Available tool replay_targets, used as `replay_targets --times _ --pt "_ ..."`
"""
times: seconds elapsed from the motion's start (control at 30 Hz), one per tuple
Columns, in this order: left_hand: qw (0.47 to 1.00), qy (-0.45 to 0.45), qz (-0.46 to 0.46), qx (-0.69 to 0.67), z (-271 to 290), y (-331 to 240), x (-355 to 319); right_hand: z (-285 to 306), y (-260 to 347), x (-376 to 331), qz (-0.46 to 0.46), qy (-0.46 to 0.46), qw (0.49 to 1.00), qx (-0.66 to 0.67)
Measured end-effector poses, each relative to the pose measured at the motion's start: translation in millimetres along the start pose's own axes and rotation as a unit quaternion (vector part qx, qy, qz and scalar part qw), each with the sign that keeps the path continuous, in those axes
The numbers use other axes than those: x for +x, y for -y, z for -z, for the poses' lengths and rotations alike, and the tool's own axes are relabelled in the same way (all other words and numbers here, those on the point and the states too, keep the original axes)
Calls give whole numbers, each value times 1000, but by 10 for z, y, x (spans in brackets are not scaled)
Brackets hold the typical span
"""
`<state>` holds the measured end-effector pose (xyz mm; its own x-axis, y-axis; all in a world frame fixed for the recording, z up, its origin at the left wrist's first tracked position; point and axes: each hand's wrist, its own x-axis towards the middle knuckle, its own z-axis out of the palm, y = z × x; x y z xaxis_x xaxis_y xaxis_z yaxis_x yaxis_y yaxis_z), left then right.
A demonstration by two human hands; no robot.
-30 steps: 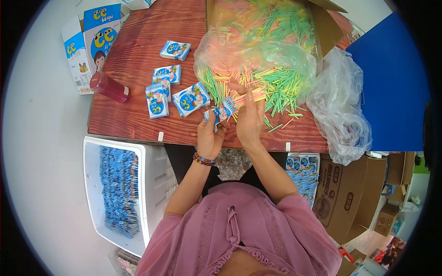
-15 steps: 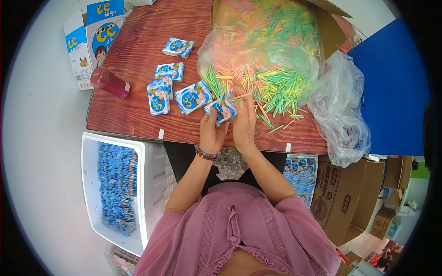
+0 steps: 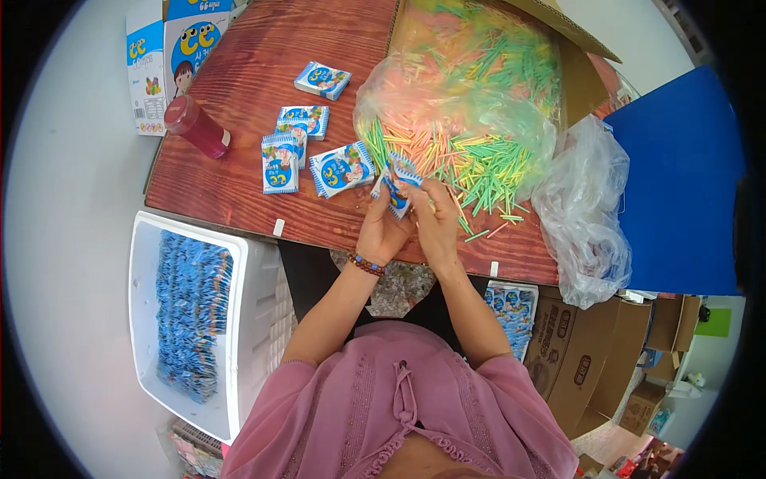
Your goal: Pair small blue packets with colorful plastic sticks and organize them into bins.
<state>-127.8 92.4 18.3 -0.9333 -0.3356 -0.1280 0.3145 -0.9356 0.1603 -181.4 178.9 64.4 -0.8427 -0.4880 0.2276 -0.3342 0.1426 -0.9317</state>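
Note:
Just above the front table edge, my left hand grips a small blue-and-white candy packet, held tilted with its upper end raised. My right hand pinches the packet's right side with thumb and fingers; any stick between those fingertips is hidden. Left of my hands lies a flat packet, with several overlapping packets beyond it. Another packet stack lies farther back. Thin pastel sticks, pink, green and yellow, spill from a clear plastic bag just beyond my right hand.
A red-lidded jar lies at the table's left, near printed cartons. Left below stands a white bin of blue packets. At right are a crumpled plastic bag, a blue panel and cardboard boxes.
My right hand has come down from the stick pile and closed on the packet's side. The stick seen between its fingers is out of sight. The packet is now more upright.

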Motion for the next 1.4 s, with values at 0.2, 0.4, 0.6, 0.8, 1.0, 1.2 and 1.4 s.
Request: replay_targets --times 0.2,0.4,0.6,0.8,1.0,1.2,1.4 --pt "996 30 -15 88 -71 -85 -39 273 56 214 54 36 994 86" --pt "988 52 -74 126 -115 -145 -74 398 126 209 57 97 992 61" --pt "923 44 -114 365 -91 -446 -208 407 171 228 -41 153 984 86" --pt "889 -48 -109 443 -68 -714 -357 45 69 283 -78 214 972 63" --pt "779 -168 -274 538 257 -1458 -503 -826 234 551 -48 312 947 64" --pt "654 -223 -346 634 431 -1936 -306 -1617 76 900 11 318 947 -37" --pt "490 -229 -348 766 638 -1933 -335 -1250 154 923 119 190 950 -216"
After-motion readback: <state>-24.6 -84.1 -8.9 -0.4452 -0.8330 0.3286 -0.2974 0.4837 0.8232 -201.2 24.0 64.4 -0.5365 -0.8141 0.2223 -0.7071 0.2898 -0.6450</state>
